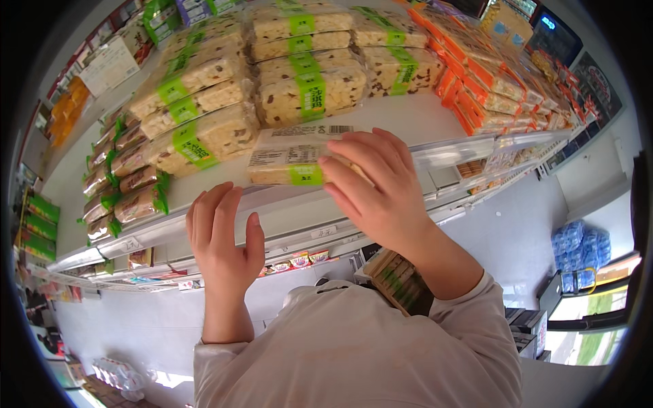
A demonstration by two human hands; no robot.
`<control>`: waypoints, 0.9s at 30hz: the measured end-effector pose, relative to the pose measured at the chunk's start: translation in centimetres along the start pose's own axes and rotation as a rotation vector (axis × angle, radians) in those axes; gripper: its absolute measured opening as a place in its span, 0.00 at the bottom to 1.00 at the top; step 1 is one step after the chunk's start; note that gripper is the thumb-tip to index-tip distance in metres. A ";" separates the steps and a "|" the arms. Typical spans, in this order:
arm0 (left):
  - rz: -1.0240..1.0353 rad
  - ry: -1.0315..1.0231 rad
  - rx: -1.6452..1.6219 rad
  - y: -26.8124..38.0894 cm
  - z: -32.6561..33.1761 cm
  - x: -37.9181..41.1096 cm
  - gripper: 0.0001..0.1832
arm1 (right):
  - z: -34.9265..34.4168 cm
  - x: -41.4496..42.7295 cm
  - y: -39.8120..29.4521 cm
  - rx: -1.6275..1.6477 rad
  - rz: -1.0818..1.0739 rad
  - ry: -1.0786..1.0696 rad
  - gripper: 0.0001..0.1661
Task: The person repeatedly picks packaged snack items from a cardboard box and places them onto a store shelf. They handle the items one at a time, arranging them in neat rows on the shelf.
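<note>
A clear-wrapped packet of sachima (288,153) with a green band lies at the front of the white shelf, its printed label side up. My right hand (380,186) is on its right end, fingers spread over the top and thumb low by the front edge. Part of that end is hidden under the fingers. To the left, my left hand (224,239) is raised at the shelf's front edge, empty, with the thumb apart from the fingers. Stacks of similar packets stand behind: a left stack (196,127), a middle stack (311,86) and a right stack (398,69).
Brown packets with green ends (137,199) sit at the shelf's left, orange-edged packets (490,97) at its right. Price tags line the front rail (326,232). Below are lower shelves and an open carton (398,280) by my body. Blue water bottles (581,247) stand at right.
</note>
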State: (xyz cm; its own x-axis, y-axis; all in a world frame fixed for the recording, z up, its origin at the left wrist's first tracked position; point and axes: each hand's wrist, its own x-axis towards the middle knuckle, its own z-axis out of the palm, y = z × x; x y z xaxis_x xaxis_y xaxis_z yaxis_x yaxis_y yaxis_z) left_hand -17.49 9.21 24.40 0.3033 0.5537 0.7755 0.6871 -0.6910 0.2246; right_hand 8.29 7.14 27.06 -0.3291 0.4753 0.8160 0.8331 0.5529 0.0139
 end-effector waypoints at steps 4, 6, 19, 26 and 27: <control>0.028 -0.031 -0.046 -1.0 0.2 0.1 0.22 | -0.7 1.6 2.0 -0.046 0.008 -0.002 0.19; 0.082 -0.009 -0.012 -1.5 1.6 -0.2 0.25 | -0.5 2.8 3.8 -0.086 -0.034 -0.048 0.19; 0.161 0.125 0.023 -2.6 4.0 -1.5 0.31 | 1.6 7.4 7.7 -0.096 -0.140 -0.287 0.30; 0.099 0.089 0.026 -1.9 3.2 -1.4 0.30 | 0.5 8.1 6.9 -0.153 -0.037 -0.474 0.42; 0.088 0.074 0.025 -1.6 3.2 -1.4 0.30 | 0.5 8.0 7.0 -0.176 -0.034 -0.473 0.42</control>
State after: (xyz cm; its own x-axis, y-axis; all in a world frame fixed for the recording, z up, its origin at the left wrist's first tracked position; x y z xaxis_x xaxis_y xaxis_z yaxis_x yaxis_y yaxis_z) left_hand -16.91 11.02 21.09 0.3139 0.4550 0.8333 0.6767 -0.7228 0.1397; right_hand 11.27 15.19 33.36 -0.4891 0.7396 0.4625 0.8672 0.4693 0.1665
